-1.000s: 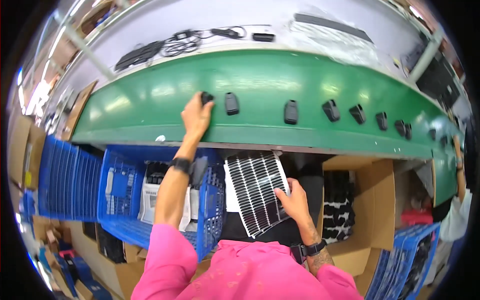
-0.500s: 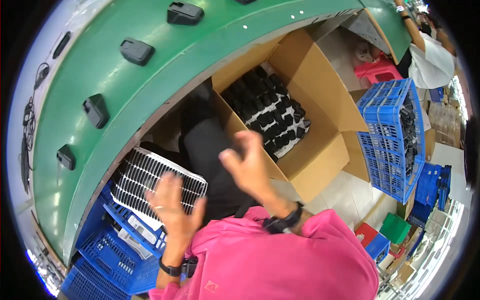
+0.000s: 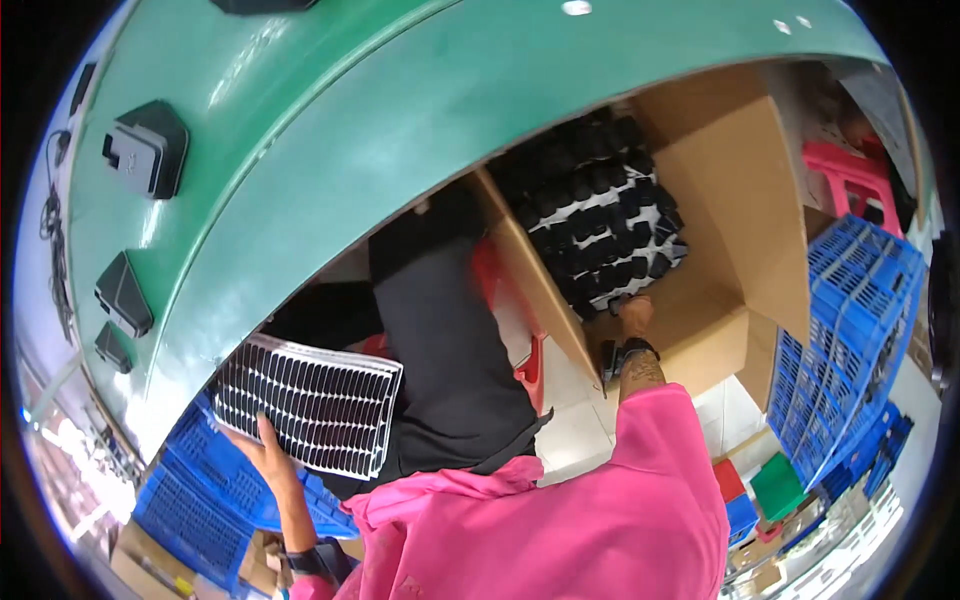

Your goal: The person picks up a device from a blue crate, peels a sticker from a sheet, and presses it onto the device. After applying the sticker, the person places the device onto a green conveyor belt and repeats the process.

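My left hand (image 3: 266, 462) grips the near left edge of a white sheet with rows of black strips (image 3: 310, 405), thumb on top and the other fingers hidden beneath. The sheet lies over my lap, next to my dark trousers. My right hand (image 3: 636, 316) reaches into an open cardboard box (image 3: 700, 230). Its fingers are curled round a small black piece (image 3: 617, 304) at the near end of the rows. Many black plastic pieces (image 3: 600, 225) lie in rows on white material inside the box.
Black plastic housings (image 3: 150, 150) stand spaced along the green table (image 3: 330, 190), whose edge curves over the box. A blue crate (image 3: 850, 330) stands right of the box, near a pink stool (image 3: 855, 170). More blue crates (image 3: 195, 500) sit at the lower left.
My right hand has gone from above my lap into the box and closed on a piece. My left hand has moved from over the sheet to gripping its edge. The view has shifted.
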Available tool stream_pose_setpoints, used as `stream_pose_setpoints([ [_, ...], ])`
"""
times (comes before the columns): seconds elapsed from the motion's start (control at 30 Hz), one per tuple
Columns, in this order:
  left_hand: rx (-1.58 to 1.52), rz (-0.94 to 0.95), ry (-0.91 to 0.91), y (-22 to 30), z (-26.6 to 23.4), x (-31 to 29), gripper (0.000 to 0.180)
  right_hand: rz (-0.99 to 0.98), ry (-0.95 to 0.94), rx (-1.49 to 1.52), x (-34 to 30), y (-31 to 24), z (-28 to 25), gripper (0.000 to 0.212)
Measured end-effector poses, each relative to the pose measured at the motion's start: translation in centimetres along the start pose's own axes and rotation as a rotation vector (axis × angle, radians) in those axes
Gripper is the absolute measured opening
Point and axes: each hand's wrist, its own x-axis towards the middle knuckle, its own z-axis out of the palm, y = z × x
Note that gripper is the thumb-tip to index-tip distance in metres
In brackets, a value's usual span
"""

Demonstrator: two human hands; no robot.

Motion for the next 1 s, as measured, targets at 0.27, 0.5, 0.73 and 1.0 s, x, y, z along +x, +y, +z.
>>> stream_pose_setpoints([
  [0.27, -0.563, -0.389, -0.050, -0.6, -4.2, -2.1, 0.048, -0.582, 0.230, 0.523, -2.7, -13.5, -16.2, 0.025],
  [0.5, -0.964, -0.202, 0.017, 1.4, -1.1, -2.6, 0.069, -1.204, -0.993, 0.731, -30.3, -32.8, -20.9, 0.036],
  [0.73, -1.485, -0.107, 0.162, 2.6, -6.1, -8.8, 0.055, -1.326, -0.803, 0.606, -43.8, -30.3, -25.9, 0.028],
  [1.0, -1.433, 0.164, -0.085, 4.5, -8.5, -9.8, 0.068, -1.312, -0.831, 0.487, -46.3, -25.2, -33.7, 0.031],
])
